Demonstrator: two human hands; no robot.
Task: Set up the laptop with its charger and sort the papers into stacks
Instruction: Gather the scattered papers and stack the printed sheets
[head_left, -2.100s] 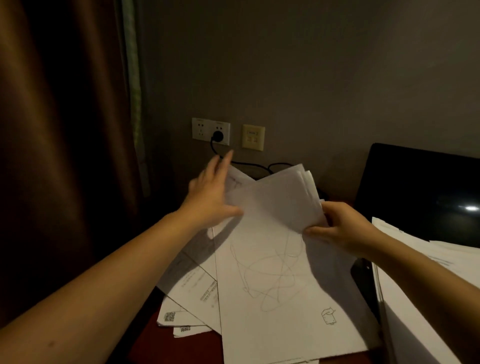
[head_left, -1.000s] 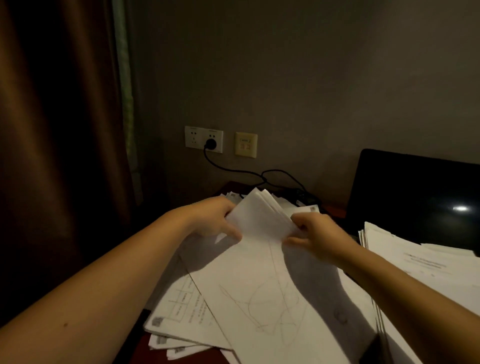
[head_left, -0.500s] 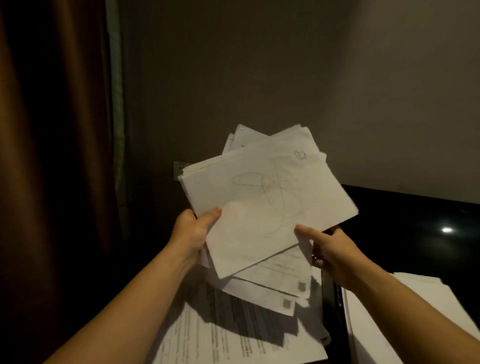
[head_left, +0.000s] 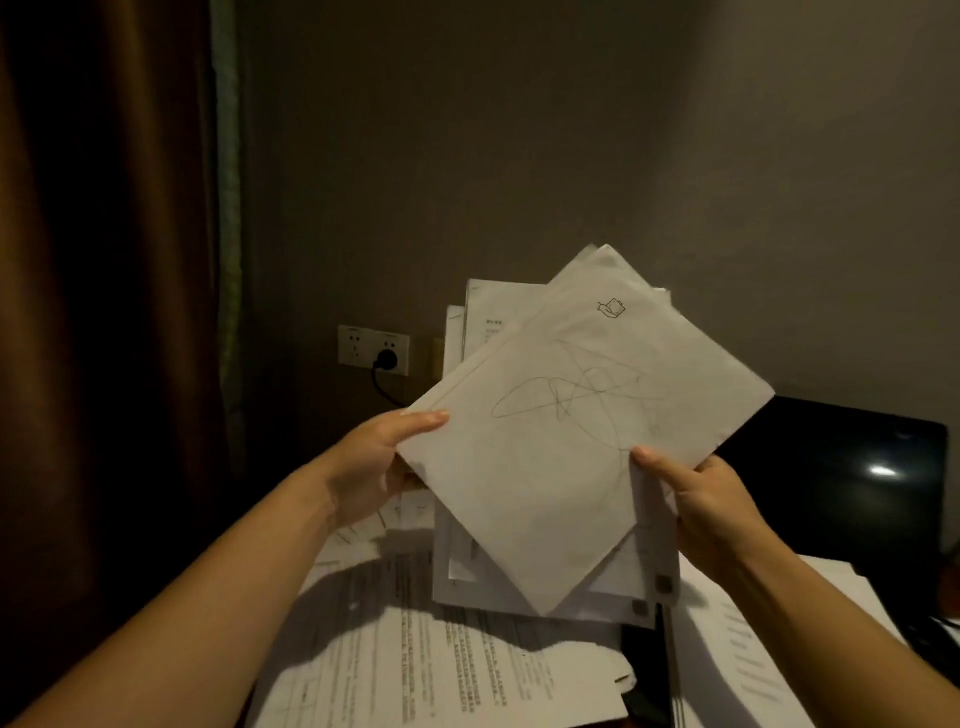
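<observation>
I hold a bundle of white papers (head_left: 561, 457) upright in the air above the desk, its front sheet scribbled with pencil loops and turned cornerwise. My left hand (head_left: 374, 467) grips the bundle's left edge, thumb on the front. My right hand (head_left: 706, 499) grips the lower right edge. Printed sheets (head_left: 441, 654) lie spread on the desk beneath. The open laptop (head_left: 841, 478) stands at the right, its screen dark with a light glare. A black charger plug (head_left: 387, 358) sits in the wall socket, its cable dropping behind the papers.
A brown curtain (head_left: 104, 312) hangs along the left. Another pile of papers (head_left: 748, 654) lies at the lower right in front of the laptop. A second wall plate (head_left: 439, 356) peeks out beside the socket. The grey wall is close behind the desk.
Both hands gathered the loose sheets on the desk and lifted the bundle upright. Since half a second ago the bundle has rotated so a corner points down.
</observation>
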